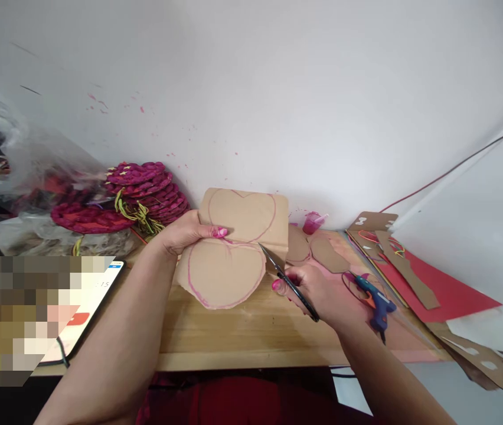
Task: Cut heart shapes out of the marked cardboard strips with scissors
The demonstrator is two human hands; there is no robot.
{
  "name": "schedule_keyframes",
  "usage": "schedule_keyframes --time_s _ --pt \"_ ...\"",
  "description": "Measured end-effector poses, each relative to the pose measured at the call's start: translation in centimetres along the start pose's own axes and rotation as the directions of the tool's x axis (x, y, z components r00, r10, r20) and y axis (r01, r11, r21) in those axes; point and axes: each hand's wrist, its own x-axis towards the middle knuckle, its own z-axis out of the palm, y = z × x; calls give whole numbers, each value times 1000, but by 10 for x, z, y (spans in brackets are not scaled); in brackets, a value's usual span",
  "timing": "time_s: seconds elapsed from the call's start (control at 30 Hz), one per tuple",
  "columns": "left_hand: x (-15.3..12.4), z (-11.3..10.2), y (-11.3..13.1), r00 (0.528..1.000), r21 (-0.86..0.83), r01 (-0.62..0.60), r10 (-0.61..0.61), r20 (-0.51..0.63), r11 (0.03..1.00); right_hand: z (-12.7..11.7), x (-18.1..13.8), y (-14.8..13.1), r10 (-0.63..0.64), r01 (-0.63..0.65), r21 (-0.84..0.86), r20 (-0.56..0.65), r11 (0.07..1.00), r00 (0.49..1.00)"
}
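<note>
One cardboard (227, 273) edge meets scissors (289, 283) (blades seemingly parted).

Head camera looks forward and down, close over the table (234, 336), facing the wall (278, 88).

Wooden table (242, 336) set vs. a white wall (278, 88) w/ pink spatter. Back left: stack of magenta woven discs (145, 189) w/ yellow-green threads, beside clear plastic bags (34, 159). Phone (87, 301) at front left, screen lit, black cable running off it. Centre-right: two small cardboard cut-outs (298, 245) lying flat, small pink container (311, 223) just behind them. Blue glue gun (378, 301) w/ orange trigger on a pink sheet. Far right: red paper (450, 289) under cardboard offcuts (373, 223), more scrap (486, 360) at the table edge. Thin red wire (446, 172) runs along the wall.
</note>
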Motion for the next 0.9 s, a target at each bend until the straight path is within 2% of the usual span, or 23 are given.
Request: schedule_keyframes --time_s 0.13,0.3,0.37,0.4,0.5,0.53,0.6,0.67,0.77,0.83,0.9 --pt "-1 2 3 1000 -40 -23 23 1 999 13 0 14 26 -24 45 -37 999 999" --pt "5 -4 2 959 -104 -259 243 -144 960 18 -14 43 113 -125 129 100 984 989" --pt "6 -4 2 958 -118 -271 255 -134 955 11 -22 48 141 -144 212 27 967 990" --pt "5 -2 2 965 -115 -253 242 -101 961 5 -25 48 157 -135 266 -61 954 986" --pt "0 9 0 983 -81 -175 179 49 981 -11 -27 39 133 -3 337 -363 942 922" --pt "-2 14 -1 983 -63 -150 156 96 987 -15 -25 35 122 39 363 -410 931 904" --pt "-6 23 -3 979 -28 -109 113 168 994 -17 -19 27 129 91 442 -443 892 887" --pt "-7 29 -6 971 -14 -73 74 226 997 -12 -13 21 163 92 531 -415 842 895" --pt "-1 28 -13 965 -104 -21 48 259 994 2 -4 15 119 190 677 -382 711 917" --pt "6 23 -18 969 -243 20 41 243 970 9 1 13 88 313 736 -450 600 889" --pt "12 21 -22 967 -392 -9 107 229 920 13 6 15 123 429 753 -551 499 825"
